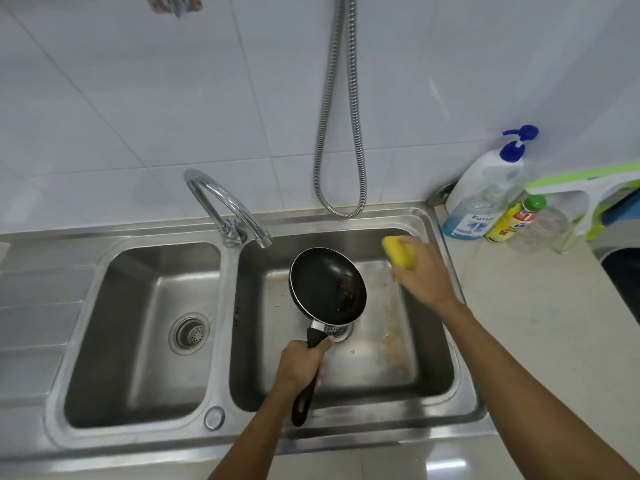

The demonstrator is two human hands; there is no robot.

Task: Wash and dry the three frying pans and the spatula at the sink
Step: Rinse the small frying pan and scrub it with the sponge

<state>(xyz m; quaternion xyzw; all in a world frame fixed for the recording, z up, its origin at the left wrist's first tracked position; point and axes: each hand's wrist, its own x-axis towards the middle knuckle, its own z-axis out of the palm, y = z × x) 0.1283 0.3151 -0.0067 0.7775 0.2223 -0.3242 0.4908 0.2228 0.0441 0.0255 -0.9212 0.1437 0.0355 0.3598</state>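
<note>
A small black frying pan [327, 285] hangs over the right basin of the steel double sink [225, 341], with a brown residue patch on its inside. My left hand [303, 363] grips its black handle, pan tilted toward me. My right hand [424, 271] holds a yellow sponge [398, 251] above the basin's far right corner, apart from the pan. No other pans and no spatula are in view.
The chrome tap [228, 209] arches between the basins, no water running. A metal hose [341, 133] hangs on the tiled wall. A blue-pump soap bottle [485, 192], a yellow bottle [516, 220] and a green-white squeegee [588, 192] stand on the right counter.
</note>
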